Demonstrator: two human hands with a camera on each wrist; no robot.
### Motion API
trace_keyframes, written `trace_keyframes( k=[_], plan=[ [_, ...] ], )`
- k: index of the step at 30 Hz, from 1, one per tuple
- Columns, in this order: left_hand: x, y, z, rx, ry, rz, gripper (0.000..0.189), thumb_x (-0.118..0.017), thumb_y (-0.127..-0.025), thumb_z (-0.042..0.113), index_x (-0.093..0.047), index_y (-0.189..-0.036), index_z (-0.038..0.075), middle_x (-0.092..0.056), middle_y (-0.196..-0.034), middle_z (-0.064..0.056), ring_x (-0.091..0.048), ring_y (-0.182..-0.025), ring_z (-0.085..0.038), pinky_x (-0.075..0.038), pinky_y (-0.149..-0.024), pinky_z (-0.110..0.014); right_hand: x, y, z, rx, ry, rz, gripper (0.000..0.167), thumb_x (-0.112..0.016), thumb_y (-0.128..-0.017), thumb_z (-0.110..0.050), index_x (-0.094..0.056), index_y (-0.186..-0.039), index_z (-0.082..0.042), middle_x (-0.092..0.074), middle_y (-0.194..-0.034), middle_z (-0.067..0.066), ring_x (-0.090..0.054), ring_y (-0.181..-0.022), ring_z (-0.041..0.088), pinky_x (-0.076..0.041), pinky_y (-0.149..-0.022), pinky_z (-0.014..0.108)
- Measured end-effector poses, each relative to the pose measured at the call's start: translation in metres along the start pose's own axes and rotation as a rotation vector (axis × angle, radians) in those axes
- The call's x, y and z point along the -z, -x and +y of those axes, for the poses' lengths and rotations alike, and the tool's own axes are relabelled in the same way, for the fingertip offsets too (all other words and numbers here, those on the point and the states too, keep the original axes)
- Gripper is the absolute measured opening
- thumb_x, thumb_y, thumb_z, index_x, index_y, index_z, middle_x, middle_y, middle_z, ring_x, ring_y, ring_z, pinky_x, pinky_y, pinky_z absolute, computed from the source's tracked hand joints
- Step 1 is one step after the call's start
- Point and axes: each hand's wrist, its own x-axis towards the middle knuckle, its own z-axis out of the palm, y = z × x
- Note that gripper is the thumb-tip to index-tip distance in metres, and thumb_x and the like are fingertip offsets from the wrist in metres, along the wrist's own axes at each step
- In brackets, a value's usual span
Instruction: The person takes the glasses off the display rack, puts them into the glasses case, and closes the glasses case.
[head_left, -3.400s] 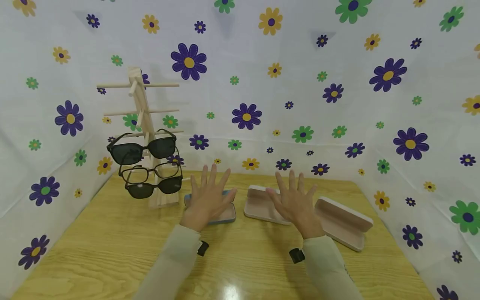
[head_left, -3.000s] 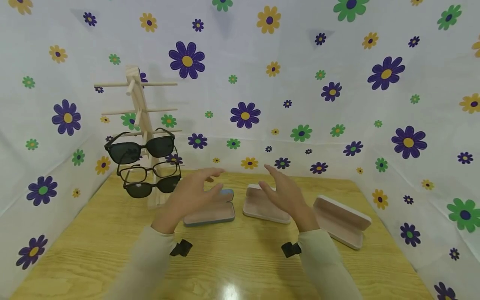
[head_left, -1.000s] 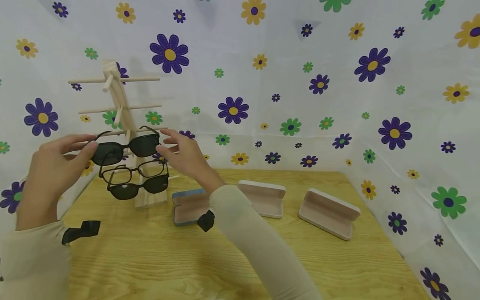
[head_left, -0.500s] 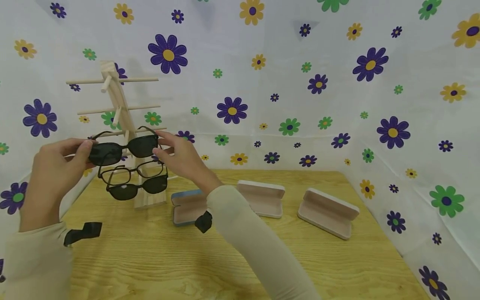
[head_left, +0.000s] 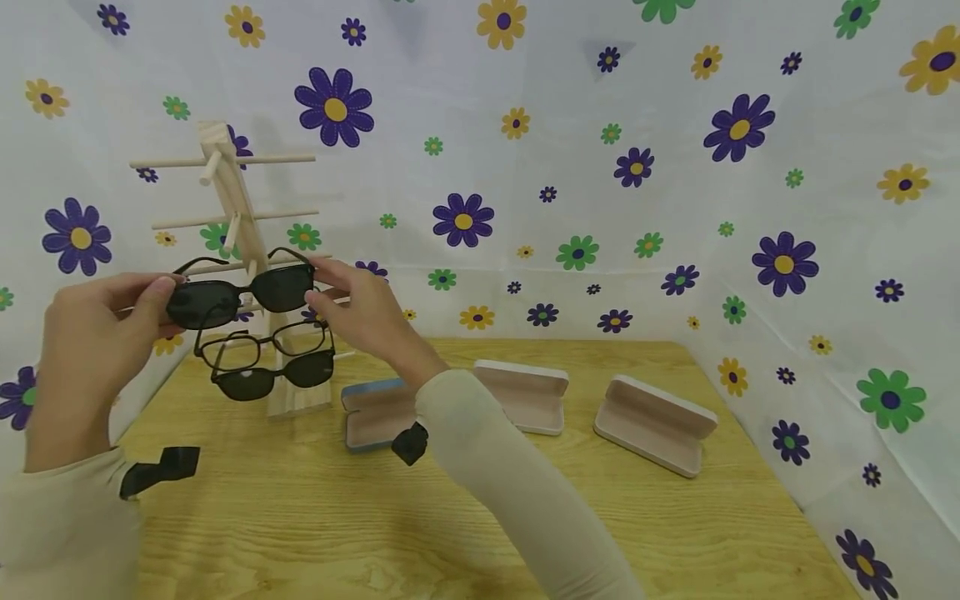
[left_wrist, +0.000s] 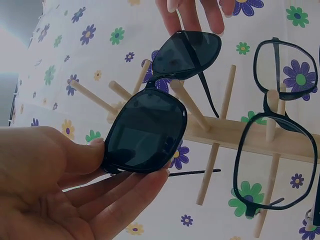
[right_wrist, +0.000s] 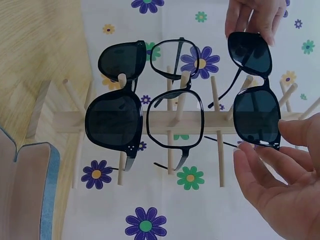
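Note:
In the head view, my left hand [head_left: 97,342] pinches one end of a pair of black sunglasses [head_left: 285,289], and my right hand [head_left: 367,312] pinches the other. Their arms are unfolded, pointing back toward the wooden eyewear rack [head_left: 228,183]. Seen from the right wrist, the sunglasses' bridge sits just off the tip of a rack peg [right_wrist: 248,80]. Below them hang clear-lens glasses with a black frame [right_wrist: 202,117] and a second pair of black sunglasses [head_left: 311,369], both on pegs. The left wrist view shows my left thumb [left_wrist: 90,157] against the lens edge.
An open blue case [head_left: 375,425] lies right of the rack base, partly behind my right wrist. Two open white cases, a middle one [head_left: 528,408] and a right one [head_left: 656,429], lie farther right on the wooden table [head_left: 337,525]. A flowered cloth [head_left: 570,158] stands behind.
Both hands have left the area over the cases, gone left to the rack and taken hold of the upper sunglasses. In the last half second the sunglasses have shifted slightly left, off their place.

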Motion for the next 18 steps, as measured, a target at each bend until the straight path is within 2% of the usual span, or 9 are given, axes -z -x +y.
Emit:
trace_keyframes(
  k=[11,18],
  plan=[
    [0.003,0.011,0.022,-0.029,0.017,0.100,0.042,-0.051,-0.109,0.025,-0.064,-0.137,-0.003,-0.067,-0.124,-0.036,-0.042,-0.058,0.033,-0.035,-0.062,0.007,0.013,0.011,-0.005,0.004,-0.066,0.045,0.050,-0.062,-0.104,-0.017,-0.050,-0.153,-0.012,-0.063,-0.146,0.010,-0.071,-0.120,0.020,-0.056,-0.094,0.016],
    [0.004,0.017,0.032,-0.057,0.010,0.116,0.042,-0.054,-0.108,0.028,-0.063,-0.139,0.001,-0.067,-0.122,-0.035,-0.041,-0.059,0.035,-0.033,-0.062,0.007,0.020,0.017,-0.005,0.008,-0.101,0.044,0.051,-0.062,-0.104,-0.018,-0.050,-0.154,-0.013,-0.062,-0.147,0.010,-0.070,-0.121,0.021,-0.056,-0.100,0.020]
  ],
)
